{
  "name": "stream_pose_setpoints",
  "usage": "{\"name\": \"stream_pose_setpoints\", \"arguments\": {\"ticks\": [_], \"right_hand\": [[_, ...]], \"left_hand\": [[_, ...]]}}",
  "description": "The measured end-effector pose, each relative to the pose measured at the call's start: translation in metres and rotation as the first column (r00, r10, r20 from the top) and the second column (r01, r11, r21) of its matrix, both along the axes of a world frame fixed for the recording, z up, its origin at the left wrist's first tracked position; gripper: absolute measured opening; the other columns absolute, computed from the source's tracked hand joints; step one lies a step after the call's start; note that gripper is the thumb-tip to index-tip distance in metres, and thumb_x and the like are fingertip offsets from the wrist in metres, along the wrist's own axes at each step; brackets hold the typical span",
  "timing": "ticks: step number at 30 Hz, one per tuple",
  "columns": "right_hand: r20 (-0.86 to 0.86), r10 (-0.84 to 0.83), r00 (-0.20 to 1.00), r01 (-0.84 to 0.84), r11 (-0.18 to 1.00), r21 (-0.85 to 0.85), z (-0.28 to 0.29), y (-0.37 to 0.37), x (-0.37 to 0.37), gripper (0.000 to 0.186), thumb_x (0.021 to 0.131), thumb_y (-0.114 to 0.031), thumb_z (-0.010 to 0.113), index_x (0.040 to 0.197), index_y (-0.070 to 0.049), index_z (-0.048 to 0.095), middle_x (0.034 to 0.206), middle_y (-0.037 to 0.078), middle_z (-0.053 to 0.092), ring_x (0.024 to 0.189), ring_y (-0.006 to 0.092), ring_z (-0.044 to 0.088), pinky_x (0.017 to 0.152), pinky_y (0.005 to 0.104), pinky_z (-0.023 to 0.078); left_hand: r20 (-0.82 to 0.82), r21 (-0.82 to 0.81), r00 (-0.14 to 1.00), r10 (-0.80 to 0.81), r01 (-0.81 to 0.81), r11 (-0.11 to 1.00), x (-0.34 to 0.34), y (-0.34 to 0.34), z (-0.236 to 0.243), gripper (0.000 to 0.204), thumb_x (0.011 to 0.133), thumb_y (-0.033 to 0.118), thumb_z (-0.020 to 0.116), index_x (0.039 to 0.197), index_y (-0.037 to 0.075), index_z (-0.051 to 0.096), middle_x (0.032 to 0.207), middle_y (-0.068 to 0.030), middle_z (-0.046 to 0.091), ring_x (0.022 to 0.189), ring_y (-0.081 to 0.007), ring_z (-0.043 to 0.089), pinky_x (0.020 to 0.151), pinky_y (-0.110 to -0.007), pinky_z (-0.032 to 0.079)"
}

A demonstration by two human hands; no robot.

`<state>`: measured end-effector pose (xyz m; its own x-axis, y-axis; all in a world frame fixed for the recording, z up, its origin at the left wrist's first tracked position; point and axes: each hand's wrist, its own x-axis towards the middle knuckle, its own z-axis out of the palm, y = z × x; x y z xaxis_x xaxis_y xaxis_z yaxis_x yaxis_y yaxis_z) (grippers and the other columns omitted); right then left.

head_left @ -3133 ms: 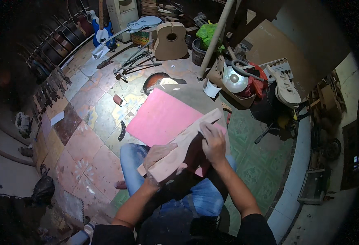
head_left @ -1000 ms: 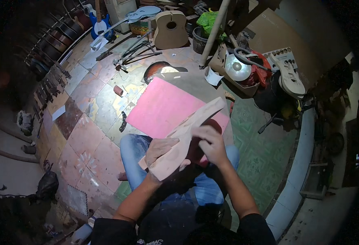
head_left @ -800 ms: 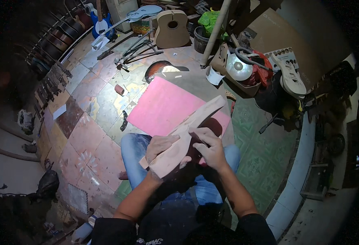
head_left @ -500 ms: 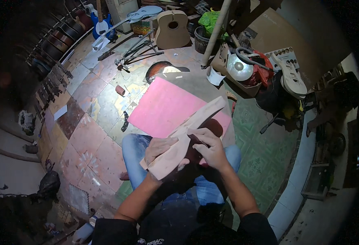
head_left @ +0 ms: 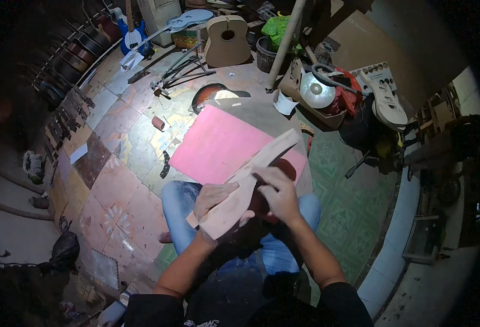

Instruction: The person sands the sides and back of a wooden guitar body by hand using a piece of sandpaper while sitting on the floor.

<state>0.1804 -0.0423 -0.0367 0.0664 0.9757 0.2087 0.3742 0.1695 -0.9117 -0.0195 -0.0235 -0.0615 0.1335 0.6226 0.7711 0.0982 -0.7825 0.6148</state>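
Observation:
An unpainted wooden guitar neck (head_left: 240, 188) lies slantwise over my lap, its broad end near me and its narrower end pointing far right. My left hand (head_left: 214, 199) is closed round the broad part, with fingertips showing at its right edge. My right hand (head_left: 279, 196) is curled at the neck's right side, its fingertips by the wood. Under those fingers shows a dark red-brown sheet (head_left: 259, 205) that looks like sandpaper; the hand partly hides its grip on it. A rounded dark red-brown surface (head_left: 286, 169) shows behind the neck.
A pink sheet (head_left: 218, 144) lies on a grey board beyond my knees. On the tiled floor are a red-brown roll (head_left: 158, 123), a sunburst guitar body part (head_left: 204, 95) and a metal stand (head_left: 188, 71). An acoustic guitar body (head_left: 226, 49) stands behind; a filled cardboard box (head_left: 327, 117) sits right.
My right hand has lifted slightly and shifted its fingers at the neck's right side. My left hand and the neck stay nearly where they were.

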Motion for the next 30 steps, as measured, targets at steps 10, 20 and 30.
{"name": "stream_pose_setpoints", "arguments": {"ticks": [10, 20, 30], "right_hand": [[-0.140, -0.024, 0.990, 0.020, 0.999, -0.030, 0.003, -0.003, -0.010, 0.039, 0.077, 0.009, 0.053, 0.110, 0.004, 0.072, 0.116, 0.018, 0.071, 0.112, 0.0317, 0.066, 0.105, 0.0360, 0.047], [-0.442, 0.254, 0.860, -0.410, 0.860, -0.303, 0.048, -0.013, 0.028, 0.044, 0.084, 0.003, 0.055, 0.126, 0.001, 0.067, 0.125, 0.020, 0.068, 0.113, 0.0282, 0.067, 0.098, 0.0375, 0.051], [0.378, -0.121, 0.918, 0.006, 0.956, 0.292, -0.027, 0.022, 0.026, 0.045, 0.076, 0.005, 0.059, 0.119, -0.003, 0.071, 0.125, 0.017, 0.069, 0.109, 0.0359, 0.067, 0.094, 0.0387, 0.052]], "left_hand": [[-0.157, 0.025, 0.988, 0.009, -0.005, 1.000, -0.011, 0.000, -0.013, 0.062, 0.079, 0.029, 0.089, 0.121, 0.003, 0.052, 0.111, -0.0162, 0.064, 0.098, -0.0298, 0.067, 0.078, -0.039, 0.055], [0.108, 0.035, 0.992, 0.062, -0.067, 0.997, 0.006, 0.011, 0.006, 0.064, 0.078, 0.029, 0.090, 0.121, 0.004, 0.049, 0.109, -0.0155, 0.069, 0.093, -0.0278, 0.068, 0.079, -0.038, 0.054], [0.115, -0.134, 0.990, 0.081, -0.065, 0.989, 0.009, 0.015, 0.019, 0.054, 0.079, 0.038, 0.088, 0.107, -0.004, 0.068, 0.105, -0.0147, 0.071, 0.094, -0.0257, 0.067, 0.081, -0.037, 0.053]]}}
